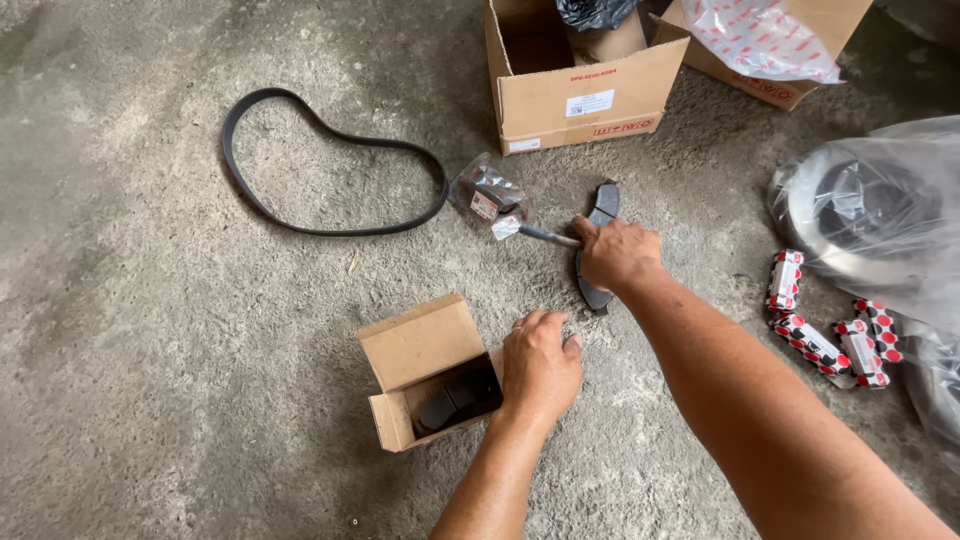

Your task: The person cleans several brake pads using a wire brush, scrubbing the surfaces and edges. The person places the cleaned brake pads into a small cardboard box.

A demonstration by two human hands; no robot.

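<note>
On bare concrete floor, small open carton holding dark brake pads, left hand resting flat on its edge, right hand closed on pad and clear packet, larger white-labelled carton behind, red-and-white boxes at right.

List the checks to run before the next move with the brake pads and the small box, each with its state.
1. Left hand steadies the small cardboard box: ok.
2. Box flaps open: ok.
3. Dark pads in box leave room for another: cannot tell.
4. Right hand rests on the brake pad on the floor: ok.
5. Firm grip on that pad: cannot tell.
6. Clear of the small plastic packet: ok.
</note>
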